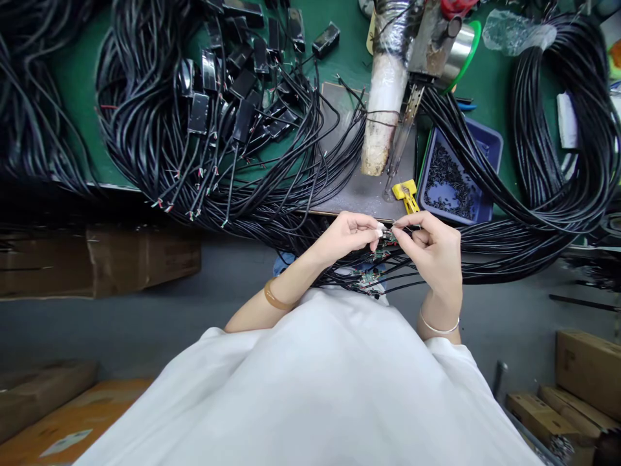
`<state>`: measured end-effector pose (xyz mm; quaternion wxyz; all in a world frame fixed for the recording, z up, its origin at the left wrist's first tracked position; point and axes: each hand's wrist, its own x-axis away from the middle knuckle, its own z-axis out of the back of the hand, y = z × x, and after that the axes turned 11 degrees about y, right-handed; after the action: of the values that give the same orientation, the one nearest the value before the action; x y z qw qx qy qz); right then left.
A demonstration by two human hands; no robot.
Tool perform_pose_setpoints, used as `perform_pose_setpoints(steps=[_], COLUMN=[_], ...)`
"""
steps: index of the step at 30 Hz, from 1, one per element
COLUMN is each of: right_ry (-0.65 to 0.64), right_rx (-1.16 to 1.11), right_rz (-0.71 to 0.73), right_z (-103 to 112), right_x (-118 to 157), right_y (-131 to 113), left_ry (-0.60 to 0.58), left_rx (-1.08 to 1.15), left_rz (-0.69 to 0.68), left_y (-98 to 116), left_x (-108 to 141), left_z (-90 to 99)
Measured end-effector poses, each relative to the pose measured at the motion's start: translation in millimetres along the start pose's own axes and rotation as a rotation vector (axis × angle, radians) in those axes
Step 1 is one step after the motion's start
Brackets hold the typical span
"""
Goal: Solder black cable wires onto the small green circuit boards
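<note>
My left hand (352, 234) and my right hand (428, 249) almost meet at the table's front edge, both with thumb and fingertips pinched. Between the fingertips is a small green circuit board (387, 237) with thin wires; the part in each pinch is too small to make out. More wired circuit boards (369, 278) lie just below, near my lap, among black cables. Right above my right hand is a yellow tool (407, 194), at the edge of a grey board (356, 194). A purple tray (486, 210) of small black pieces sits to its right.
Large bundles of black cable (140, 123) lie at the left, with several black blocks (245, 120). A soldering iron (406, 129) hangs beside a wrapped white tube (381, 129). Another cable coil (538, 129) covers the right. Cardboard boxes (587, 362) stand below.
</note>
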<state>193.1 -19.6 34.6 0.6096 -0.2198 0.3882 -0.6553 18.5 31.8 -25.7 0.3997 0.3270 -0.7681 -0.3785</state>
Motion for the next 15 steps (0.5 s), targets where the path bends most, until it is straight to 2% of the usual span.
perform_pose_setpoints(steps=[7, 15], right_ry=[-0.04, -0.159], right_rx=[0.034, 0.153], right_rz=[0.058, 0.272], right_z=[2.4, 7.9], right_x=[-0.7, -2.3], right_y=[1.8, -4.2], left_ry=[-0.003, 0.005], left_rx=[0.011, -0.052], left_rz=[0.012, -0.04], left_y=[1.6, 1.3], left_x=[1.4, 2.7], left_z=[-0.9, -1.8])
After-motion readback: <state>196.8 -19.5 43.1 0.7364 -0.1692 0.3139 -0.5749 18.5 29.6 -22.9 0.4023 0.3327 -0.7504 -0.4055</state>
